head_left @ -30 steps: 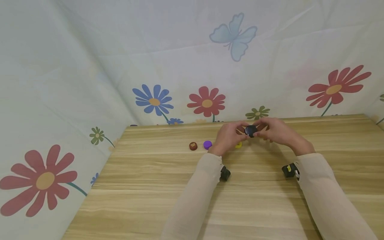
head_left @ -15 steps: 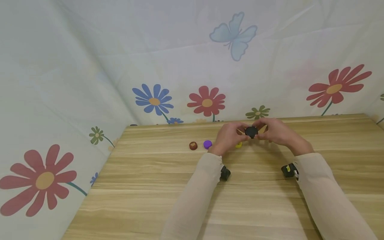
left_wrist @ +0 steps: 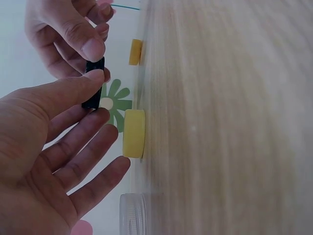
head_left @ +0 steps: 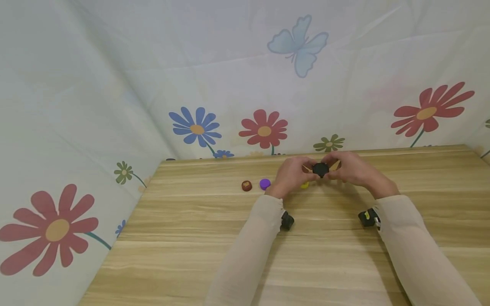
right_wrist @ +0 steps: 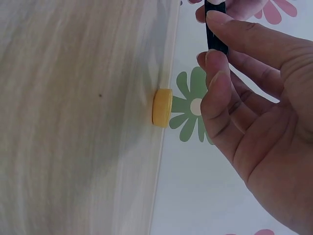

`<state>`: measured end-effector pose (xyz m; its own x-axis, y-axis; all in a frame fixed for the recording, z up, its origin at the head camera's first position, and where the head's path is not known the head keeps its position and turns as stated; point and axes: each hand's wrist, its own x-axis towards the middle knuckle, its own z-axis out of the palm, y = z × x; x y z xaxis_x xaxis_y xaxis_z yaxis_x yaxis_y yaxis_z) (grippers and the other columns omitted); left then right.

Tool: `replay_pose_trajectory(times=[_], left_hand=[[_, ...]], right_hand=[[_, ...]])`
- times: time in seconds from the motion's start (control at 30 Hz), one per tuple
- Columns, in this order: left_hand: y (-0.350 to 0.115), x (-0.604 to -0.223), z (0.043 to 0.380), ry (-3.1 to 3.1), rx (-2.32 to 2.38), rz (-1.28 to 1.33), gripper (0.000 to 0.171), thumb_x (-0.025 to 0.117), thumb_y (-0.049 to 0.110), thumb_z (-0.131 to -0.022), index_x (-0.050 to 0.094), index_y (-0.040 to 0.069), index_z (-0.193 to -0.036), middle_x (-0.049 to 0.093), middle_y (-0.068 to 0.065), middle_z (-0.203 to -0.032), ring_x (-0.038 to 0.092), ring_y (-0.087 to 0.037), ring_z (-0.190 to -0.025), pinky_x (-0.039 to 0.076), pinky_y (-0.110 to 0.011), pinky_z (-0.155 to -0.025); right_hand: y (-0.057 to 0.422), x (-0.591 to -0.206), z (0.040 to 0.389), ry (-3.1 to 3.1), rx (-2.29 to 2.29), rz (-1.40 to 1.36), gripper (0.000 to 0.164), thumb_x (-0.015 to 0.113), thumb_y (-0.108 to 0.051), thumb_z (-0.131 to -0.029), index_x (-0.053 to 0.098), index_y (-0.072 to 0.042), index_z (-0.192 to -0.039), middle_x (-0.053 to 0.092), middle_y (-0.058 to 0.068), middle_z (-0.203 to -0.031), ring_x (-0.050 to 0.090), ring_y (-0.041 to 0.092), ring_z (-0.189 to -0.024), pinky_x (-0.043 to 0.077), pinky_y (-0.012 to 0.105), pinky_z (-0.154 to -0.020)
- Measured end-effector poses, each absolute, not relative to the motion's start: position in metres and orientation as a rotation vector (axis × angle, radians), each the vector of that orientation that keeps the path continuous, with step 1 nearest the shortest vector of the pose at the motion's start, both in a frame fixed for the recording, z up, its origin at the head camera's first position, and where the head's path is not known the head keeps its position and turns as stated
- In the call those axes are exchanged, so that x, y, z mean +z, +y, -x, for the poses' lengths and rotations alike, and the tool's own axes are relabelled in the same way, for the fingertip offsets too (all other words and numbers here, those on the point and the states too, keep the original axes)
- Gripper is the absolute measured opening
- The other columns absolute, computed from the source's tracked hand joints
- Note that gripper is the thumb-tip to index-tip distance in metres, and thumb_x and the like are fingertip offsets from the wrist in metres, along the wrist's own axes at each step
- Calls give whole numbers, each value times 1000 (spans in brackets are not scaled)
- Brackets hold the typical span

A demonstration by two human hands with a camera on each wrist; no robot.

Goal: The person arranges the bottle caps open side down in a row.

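Both hands hold one black round cap (head_left: 320, 170) just above the table, near its far edge. My left hand (head_left: 291, 174) pinches its left side between thumb and fingers. From the right, my right hand (head_left: 352, 172) pinches the opposite side. Seen edge-on, the black cap (left_wrist: 93, 83) looks thin and flat in the left wrist view. Below the left fingers stands a ribbed yellow cap (left_wrist: 134, 133), largely covered by that hand in the head view. An orange-yellow cap (right_wrist: 162, 107) rests on the table below the right hand.
Left of the hands, a brown cap (head_left: 246, 185) and a purple cap (head_left: 265, 184) lie on the wooden table (head_left: 183, 221). A clear cap (left_wrist: 132, 214) shows in the left wrist view. Behind the table hangs a flowered cloth (head_left: 229, 63).
The black cap has turned from a glossy tilted face to a matt dark face, and has dropped slightly. Both hands stay on it, and the other caps have not moved.
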<state>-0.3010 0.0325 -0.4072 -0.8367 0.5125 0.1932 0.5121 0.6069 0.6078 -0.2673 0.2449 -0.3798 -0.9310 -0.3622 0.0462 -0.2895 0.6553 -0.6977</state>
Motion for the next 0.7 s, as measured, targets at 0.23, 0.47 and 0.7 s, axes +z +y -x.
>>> replay_pose_trajectory(times=[0.23,0.47,0.7], left_hand=[[32,-406,300,2802,1055,-883,41,86,20,-93,75,13,-131,78,0,-112,72,-8,-96,50,-20,-83],[32,-406,300,2798,1025,-910,40,86,19,-92,75,13,-130,78,0,-112,72,-9,-97,48,-18,-84],[32,-407,301,2796,993,-939,35,86,19,-92,78,13,-125,79,0,-112,72,-10,-99,48,-17,-82]], right_hand=[[243,-381,268,2774,-1133,544,38,82,-6,-94,67,6,-127,68,23,-115,62,23,-78,54,36,-59],[244,-383,269,2776,-1118,565,38,84,-7,-92,68,7,-124,69,23,-114,62,24,-78,53,36,-59],[242,-383,269,2793,-1073,554,40,85,-8,-91,67,7,-124,70,24,-114,64,28,-86,52,38,-64]])
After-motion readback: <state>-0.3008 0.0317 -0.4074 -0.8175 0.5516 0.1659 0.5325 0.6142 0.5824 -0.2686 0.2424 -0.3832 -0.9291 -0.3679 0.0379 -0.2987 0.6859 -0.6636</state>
